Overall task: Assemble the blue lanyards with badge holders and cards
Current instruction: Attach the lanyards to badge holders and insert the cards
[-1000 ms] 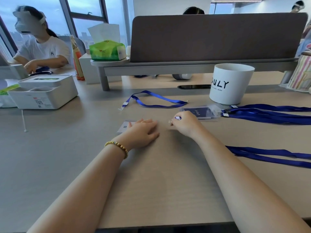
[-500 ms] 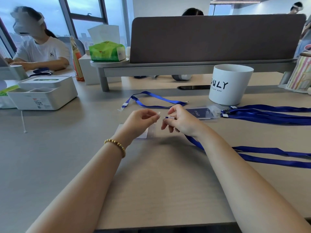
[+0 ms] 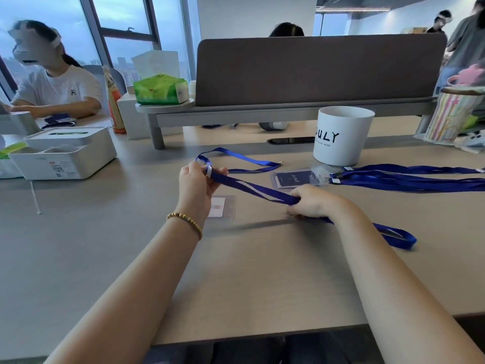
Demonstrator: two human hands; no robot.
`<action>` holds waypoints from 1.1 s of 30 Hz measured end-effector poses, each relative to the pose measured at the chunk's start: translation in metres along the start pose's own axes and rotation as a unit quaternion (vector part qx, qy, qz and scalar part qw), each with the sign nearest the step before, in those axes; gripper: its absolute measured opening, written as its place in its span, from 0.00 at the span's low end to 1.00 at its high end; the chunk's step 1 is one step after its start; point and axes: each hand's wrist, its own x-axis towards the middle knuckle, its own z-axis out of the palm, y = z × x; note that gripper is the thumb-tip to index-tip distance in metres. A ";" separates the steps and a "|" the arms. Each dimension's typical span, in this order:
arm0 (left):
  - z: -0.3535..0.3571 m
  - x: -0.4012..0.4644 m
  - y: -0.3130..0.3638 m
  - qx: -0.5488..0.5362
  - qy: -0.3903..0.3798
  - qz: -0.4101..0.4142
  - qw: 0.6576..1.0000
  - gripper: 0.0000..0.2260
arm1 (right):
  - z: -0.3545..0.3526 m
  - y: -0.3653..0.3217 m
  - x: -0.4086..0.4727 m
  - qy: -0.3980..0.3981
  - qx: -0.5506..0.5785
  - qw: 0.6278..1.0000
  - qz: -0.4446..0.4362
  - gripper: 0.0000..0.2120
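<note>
A blue lanyard [image 3: 256, 189] stretches taut above the table between my two hands. My left hand [image 3: 198, 181] pinches its clip end, held up over the table. My right hand [image 3: 311, 200] grips the doubled strap lower down, and the rest of the loop trails right to the table at the lanyard's far end [image 3: 399, 236]. A clear badge holder with a white card [image 3: 223, 207] lies flat under my left hand. A second blue lanyard [image 3: 244, 160] lies loose behind. Finished badges with dark cards [image 3: 294, 177] sit to the right, attached to a bundle of blue lanyards [image 3: 409, 176].
A white cup marked with letters [image 3: 341, 135] stands behind the badges. A white organiser box [image 3: 63, 153] sits at the left, a desk divider with a shelf [image 3: 315, 72] at the back, a striped cup [image 3: 451, 116] at far right. A person sits at far left.
My left hand rose and moved left with the clip end. My right hand slid along the strap, pulling the lanyard taut between both hands. The badge holder stays on the table.
</note>
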 end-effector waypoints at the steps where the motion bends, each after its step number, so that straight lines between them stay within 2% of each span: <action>1: 0.003 -0.001 -0.002 0.044 0.002 0.004 0.999 0.08 | -0.002 0.006 -0.001 0.035 -0.043 0.998 0.026 0.05; 3: 0.013 -0.002 -0.008 0.155 -0.003 0.009 0.988 0.07 | -0.005 0.017 -0.006 0.138 -0.155 0.975 0.075 0.13; 5: 0.023 -0.005 -0.017 0.285 -0.021 0.021 0.958 0.09 | -0.010 0.022 -0.008 0.196 -0.158 0.963 0.096 0.15; 7: 0.034 -0.012 -0.029 0.391 -0.089 0.037 0.915 0.12 | -0.017 0.021 -0.010 0.187 -0.046 0.979 0.064 0.10; 9: 0.048 -0.021 -0.039 0.461 -0.179 0.032 0.868 0.11 | -0.026 0.017 -0.015 0.184 0.121 0.975 0.025 0.11; 12: 0.068 -0.029 -0.051 0.523 -0.276 0.009 0.806 0.10 | -0.040 0.012 -0.024 0.194 0.349 0.917 -0.006 0.17; 16: 0.093 -0.024 -0.057 0.520 -0.361 -0.022 0.774 0.08 | -0.064 0.021 -0.013 0.209 0.531 0.821 -0.023 0.16; 19: 0.122 0.000 -0.057 0.512 -0.373 -0.015 0.773 0.07 | -0.090 0.029 0.002 0.183 0.640 0.743 -0.063 0.10; 23: 0.177 0.037 -0.059 0.448 -0.332 0.023 0.830 0.12 | -0.131 0.037 0.030 0.194 0.719 0.659 -0.105 0.11; 25: 0.205 0.055 -0.060 0.440 -0.306 0.054 0.842 0.13 | -0.152 0.041 0.046 0.211 0.737 0.630 -0.120 0.12; 27: 0.232 0.070 -0.059 0.422 -0.287 0.055 0.858 0.12 | -0.170 0.044 0.062 0.228 0.725 0.639 -0.119 0.11; 30: 0.267 0.093 -0.056 0.333 -0.256 0.004 0.908 0.06 | -0.197 0.050 0.085 0.266 0.667 0.687 -0.108 0.13; 31: 0.278 0.101 -0.055 0.335 -0.242 0.009 0.911 0.07 | -0.206 0.053 0.093 0.279 0.653 0.695 -0.111 0.13; 33: 0.298 0.116 -0.055 0.391 -0.223 0.048 0.892 0.15 | -0.224 0.058 0.105 0.302 0.634 0.702 -0.120 0.12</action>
